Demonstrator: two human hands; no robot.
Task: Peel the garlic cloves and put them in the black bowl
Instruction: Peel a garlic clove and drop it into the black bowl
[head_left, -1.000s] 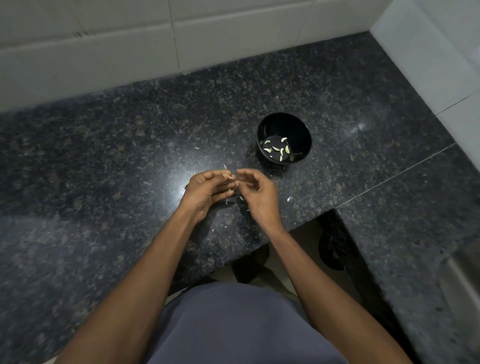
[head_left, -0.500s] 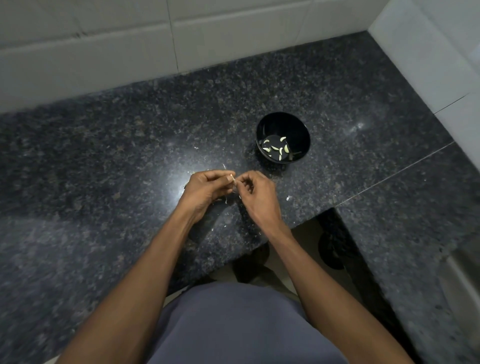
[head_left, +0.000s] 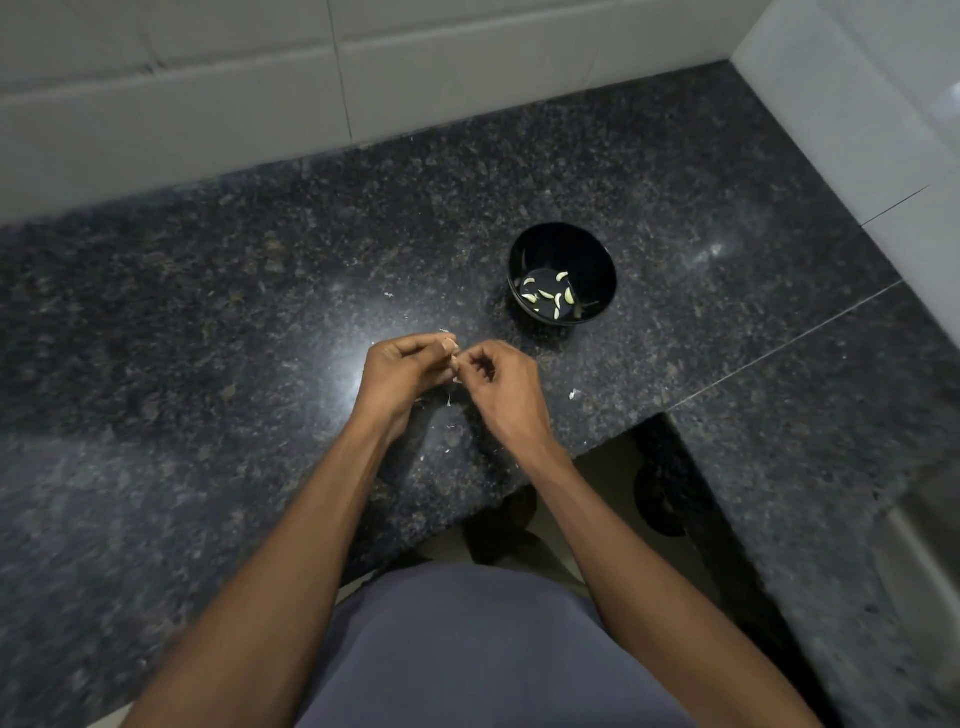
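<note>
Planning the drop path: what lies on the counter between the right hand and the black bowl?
In the head view, only bare speckled countertop separates the right hand from the black bowl; no peel scraps show on that stretch.

glossy speckled granite counter (head_left: 218, 322), shiny black bowl (head_left: 597, 254), smooth glazed wall tiles (head_left: 182, 104)

text: none legible | labels: none | brands: none | numbers: none | signs: none
</note>
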